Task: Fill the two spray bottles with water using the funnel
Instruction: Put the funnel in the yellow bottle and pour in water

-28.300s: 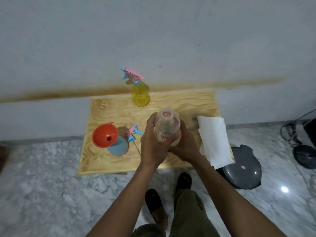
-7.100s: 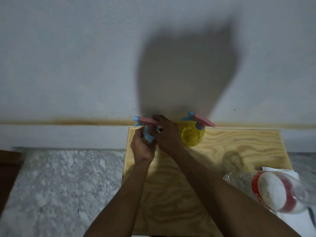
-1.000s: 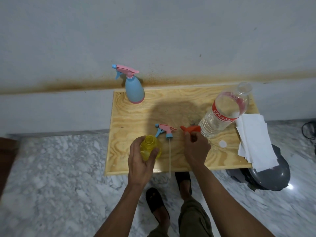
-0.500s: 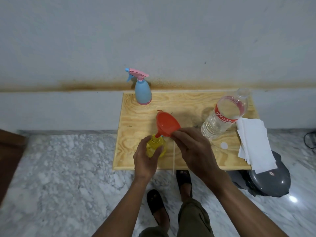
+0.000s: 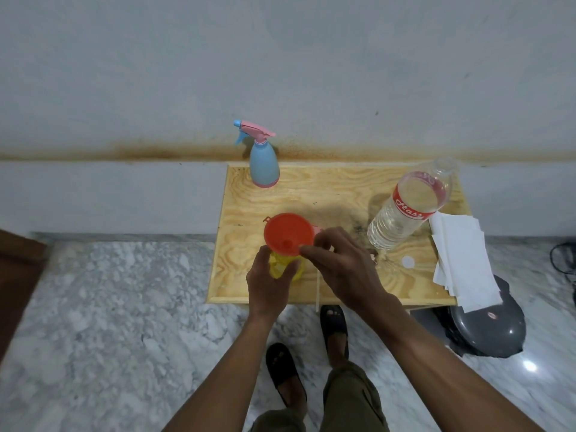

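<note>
Two hands worked at the desk [image 5: 339, 194]: the left hand [image 5: 268, 283] gripped the yellow spray bottle [image 5: 285, 268], the right hand [image 5: 341, 266] pinched the orange funnel [image 5: 288, 233] seated on its neck.

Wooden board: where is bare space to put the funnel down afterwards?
Bare wood lies on the wooden board between the blue spray bottle and the water bottle, and left of the yellow bottle. The right side is crowded: bottle cap, paper towels.
</note>
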